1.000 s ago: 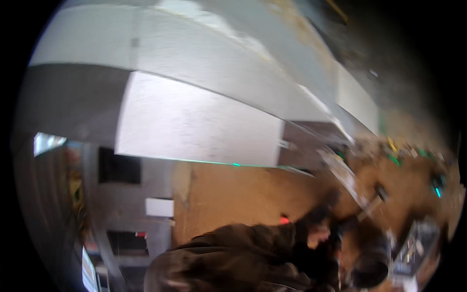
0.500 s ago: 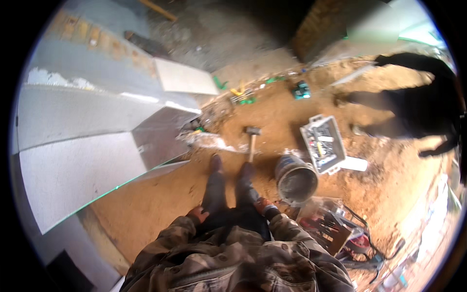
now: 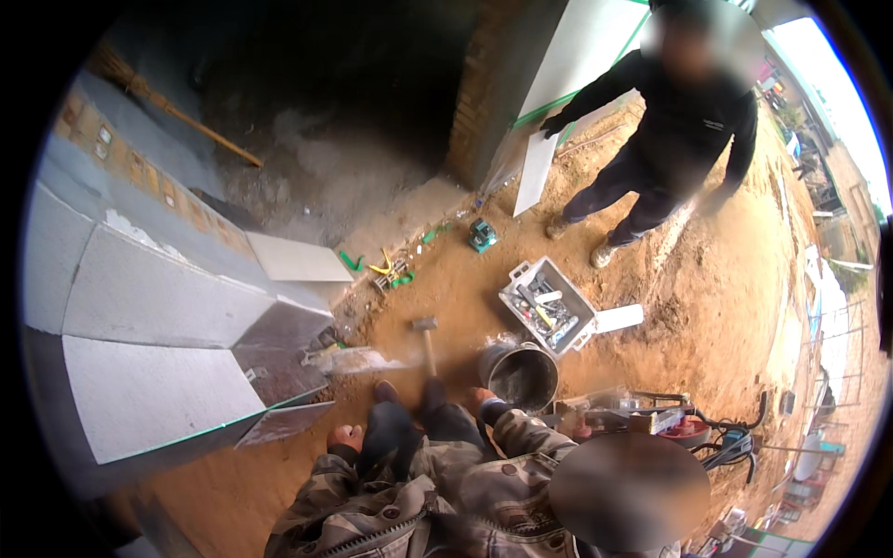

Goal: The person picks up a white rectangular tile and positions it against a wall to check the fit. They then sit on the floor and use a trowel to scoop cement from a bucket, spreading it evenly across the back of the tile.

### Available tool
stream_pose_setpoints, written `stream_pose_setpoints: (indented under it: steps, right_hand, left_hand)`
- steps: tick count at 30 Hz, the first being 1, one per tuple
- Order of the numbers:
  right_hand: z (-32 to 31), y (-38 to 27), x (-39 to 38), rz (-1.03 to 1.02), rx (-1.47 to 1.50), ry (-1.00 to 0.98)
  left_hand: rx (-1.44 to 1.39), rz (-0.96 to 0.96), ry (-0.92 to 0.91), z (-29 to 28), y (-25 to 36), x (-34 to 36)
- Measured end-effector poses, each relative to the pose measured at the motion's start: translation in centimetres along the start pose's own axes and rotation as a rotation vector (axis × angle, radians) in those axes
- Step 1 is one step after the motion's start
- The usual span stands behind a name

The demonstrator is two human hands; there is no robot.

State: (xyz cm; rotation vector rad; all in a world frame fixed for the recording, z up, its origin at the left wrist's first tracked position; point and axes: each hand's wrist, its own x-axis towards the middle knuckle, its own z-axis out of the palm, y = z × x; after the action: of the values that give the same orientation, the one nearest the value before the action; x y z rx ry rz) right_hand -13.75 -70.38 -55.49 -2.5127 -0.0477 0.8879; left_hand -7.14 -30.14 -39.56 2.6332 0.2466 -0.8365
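My left hand hangs beside my left leg, its fingers loosely bent and a little apart, with nothing visible in it. Low by my right knee is my right hand, close to the rim of a dark bucket; its fingers are too unclear to read. Ahead of my shoes lies a mallet with a grey head and a wooden handle. Beyond the bucket stands a grey plastic crate holding several hand tools.
A co-worker stands ahead at the right, one hand at a white panel strip. A teal power tool sits on the sandy ground. Pale panels line the left wall. A broom leans further back; a wheeled frame is right.
My view has swung up and right, bringing the co-worker more fully into sight. My left hand has moved away from my thigh. The co-worker now stands more upright in view.
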Motion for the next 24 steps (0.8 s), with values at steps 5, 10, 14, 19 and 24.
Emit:
stream_pose_setpoints:
  steps: [5, 10, 14, 19, 24]
  right_hand:
    - [-2.8, -0.5, -2.3, 0.043, 0.116, 0.101]
    - [-1.8, 1.1, -2.0, 0.457, 0.392, 0.106]
    - [-2.6, 0.9, -1.9, 0.359, 0.108, 0.009]
    - [-7.9, -2.5, -5.0, 0.620, 0.557, 0.251]
    - [-9.7, -0.5, -4.9, 0.587, 0.591, 0.572]
  left_hand:
    - [-0.015, 0.085, 0.051, -1.5, -2.7, 2.0]
    - [-0.085, 0.099, 0.008, -1.8, -4.2, 5.2]
    - [-0.075, 0.211, 0.056, -1.8, -4.5, 7.3]
    - [-0.239, 0.447, 0.172, -1.6, -4.1, 8.9]
    - [-0.190, 0.330, 0.044, -1.7, -3.4, 9.8]
